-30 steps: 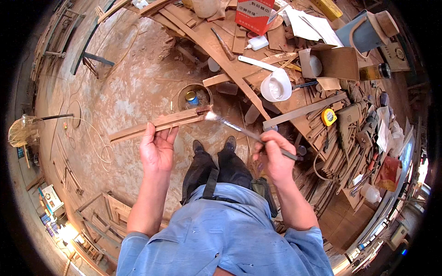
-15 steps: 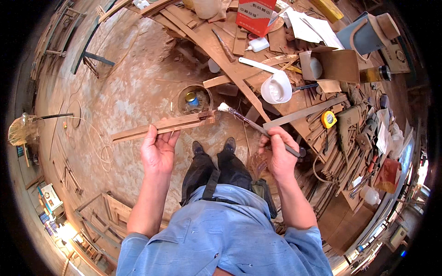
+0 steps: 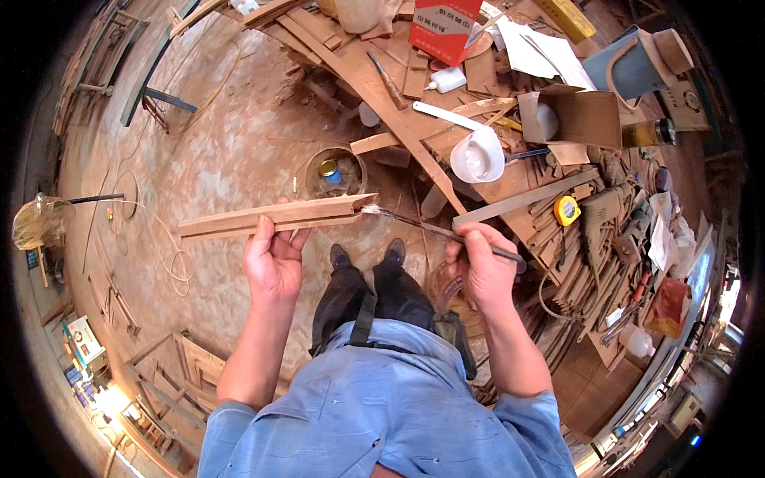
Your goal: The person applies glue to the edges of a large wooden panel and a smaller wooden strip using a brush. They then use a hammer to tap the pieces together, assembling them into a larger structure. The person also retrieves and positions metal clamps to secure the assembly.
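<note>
My left hand [image 3: 273, 263] is closed around a grooved wooden strip [image 3: 303, 213], held up nearly level above the floor. Its right end is cut at a slant. In my right hand [image 3: 484, 263] is a thin dark brush [image 3: 434, 229], gripped by the handle and pointing left. White paste sits on the brush tip, which is at the strip's right end and appears to touch it. A white long-handled plastic scoop [image 3: 479, 154] with white paste inside rests on the cluttered workbench, up and to the right of my hands.
On the workbench [image 3: 434, 171] lie a yellow tape measure [image 3: 566, 210], an open cardboard box [image 3: 586, 116], a red box [image 3: 443, 30], a white bottle [image 3: 446, 79] and a flat wooden bar [image 3: 530, 195]. A bucket on the floor holds a blue can [image 3: 330, 172]. Wood strips pile up at right.
The strip has turned in my left hand, showing a broader plain face. My right hand's brush has dropped, bringing its pasted tip from above the strip's end down to it.
</note>
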### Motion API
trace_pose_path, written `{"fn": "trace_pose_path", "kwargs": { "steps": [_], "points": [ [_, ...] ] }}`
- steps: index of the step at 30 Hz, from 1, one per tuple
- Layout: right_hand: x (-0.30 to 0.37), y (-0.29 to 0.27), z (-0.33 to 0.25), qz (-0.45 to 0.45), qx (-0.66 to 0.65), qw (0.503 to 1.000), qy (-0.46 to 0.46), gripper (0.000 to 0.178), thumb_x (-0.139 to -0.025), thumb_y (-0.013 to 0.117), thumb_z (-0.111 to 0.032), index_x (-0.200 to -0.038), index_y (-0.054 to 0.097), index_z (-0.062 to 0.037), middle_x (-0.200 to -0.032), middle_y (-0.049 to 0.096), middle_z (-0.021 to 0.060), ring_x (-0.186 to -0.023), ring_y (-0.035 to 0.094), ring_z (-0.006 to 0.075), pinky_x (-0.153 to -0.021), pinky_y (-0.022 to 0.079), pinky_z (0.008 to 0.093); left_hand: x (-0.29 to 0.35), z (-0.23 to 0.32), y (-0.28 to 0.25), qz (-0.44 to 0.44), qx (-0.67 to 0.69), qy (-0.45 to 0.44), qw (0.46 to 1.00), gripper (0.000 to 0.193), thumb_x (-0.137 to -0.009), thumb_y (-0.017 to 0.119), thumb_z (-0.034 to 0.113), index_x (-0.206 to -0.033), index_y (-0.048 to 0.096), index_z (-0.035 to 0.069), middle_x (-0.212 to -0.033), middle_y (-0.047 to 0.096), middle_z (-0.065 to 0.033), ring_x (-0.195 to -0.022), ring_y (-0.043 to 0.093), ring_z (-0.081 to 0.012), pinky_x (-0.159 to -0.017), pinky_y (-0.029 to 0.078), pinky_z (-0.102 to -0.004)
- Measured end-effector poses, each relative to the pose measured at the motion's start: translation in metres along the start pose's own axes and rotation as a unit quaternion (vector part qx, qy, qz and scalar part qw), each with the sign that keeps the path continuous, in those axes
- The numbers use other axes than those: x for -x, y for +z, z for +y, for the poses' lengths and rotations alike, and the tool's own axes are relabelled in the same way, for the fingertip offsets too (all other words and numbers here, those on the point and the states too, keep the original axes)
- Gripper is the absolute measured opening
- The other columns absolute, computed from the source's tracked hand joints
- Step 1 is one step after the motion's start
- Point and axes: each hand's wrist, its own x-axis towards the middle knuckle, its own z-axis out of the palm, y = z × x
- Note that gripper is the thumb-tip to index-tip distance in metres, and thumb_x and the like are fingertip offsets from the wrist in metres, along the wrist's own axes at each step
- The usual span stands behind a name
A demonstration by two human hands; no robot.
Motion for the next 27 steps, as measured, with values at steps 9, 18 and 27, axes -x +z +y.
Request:
{"fn": "trace_pose_path", "kwargs": {
  "steps": [9,18,27],
  "points": [
    [-0.007,0.000,-0.022,-0.071,0.206,0.974,-0.063,0.012,-0.087,0.059,-0.007,-0.088,0.066,0.0029,-0.076,0.064,0.0064,-0.065,0.057,0.0110,-0.058,0.045,0.0244,0.001,-0.001,-0.002,-0.088,-0.035,0.036,0.995,0.029,-0.097,0.048,0.018,-0.121,0.050,0.001,-0.131,0.053,-0.0151,-0.117,0.054,-0.0305,-0.100,0.046,-0.0510],
    [-0.064,-0.075,-0.058,0.201,0.243,0.943,-0.105,0.023,-0.093,0.056,-0.024,-0.087,0.064,-0.0033,-0.067,0.056,-0.0006,-0.058,0.049,0.0070,-0.051,0.038,0.0221,-0.002,0.013,-0.019,-0.039,-0.028,0.044,0.998,0.032,-0.093,0.054,0.017,-0.122,0.049,0.005,-0.118,0.062,-0.0123,-0.107,0.060,-0.0258,-0.090,0.050,-0.0476],
    [-0.160,-0.123,-0.011,0.152,0.181,0.970,0.066,0.030,-0.090,0.060,-0.042,-0.087,0.057,-0.0124,-0.063,0.053,-0.0008,-0.049,0.048,0.0107,-0.041,0.035,0.0247,0.029,0.048,-0.032,0.050,-0.099,0.056,0.992,0.031,-0.087,0.059,0.013,-0.115,0.049,0.006,-0.111,0.062,-0.0114,-0.100,0.063,-0.0264,-0.081,0.055,-0.0441]
  ]
}}
